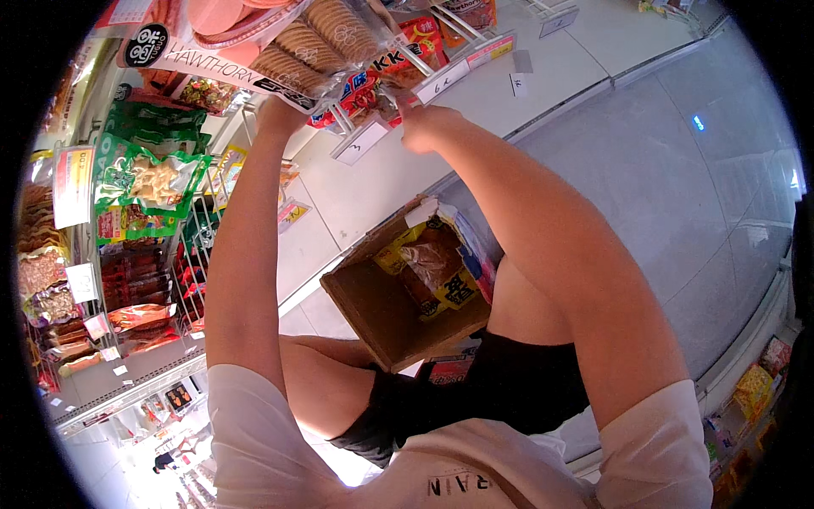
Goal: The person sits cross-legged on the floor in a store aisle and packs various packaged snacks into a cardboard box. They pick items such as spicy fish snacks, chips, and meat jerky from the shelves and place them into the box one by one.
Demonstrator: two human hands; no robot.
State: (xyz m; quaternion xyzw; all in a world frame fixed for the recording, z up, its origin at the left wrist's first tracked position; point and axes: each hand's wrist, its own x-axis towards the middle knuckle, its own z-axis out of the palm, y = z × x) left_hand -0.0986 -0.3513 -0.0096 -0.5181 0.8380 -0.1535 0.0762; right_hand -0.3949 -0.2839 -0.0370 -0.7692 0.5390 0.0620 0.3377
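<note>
My left hand (281,119) reaches up under a large hawthorn snack package (210,67); its fingers are hidden behind it. That package shows stacked pink and brown discs through clear film. My right hand (429,127) is at the front of a wire hook rack (416,62), its fingertips beside red snack packets (362,95) and clear film. Whether it grips anything is not plain. A cardboard box (362,302) stands open on the floor between my legs. Inside it lie yellow packets with a clear window (435,261).
Green snack bags (152,175) and reddish packets (140,315) hang on wire racks at left. Price tags (359,143) stick out from the hook ends over a white shelf base (324,184). Grey floor tiles (636,165) extend right, towards another stocked shelf (750,391).
</note>
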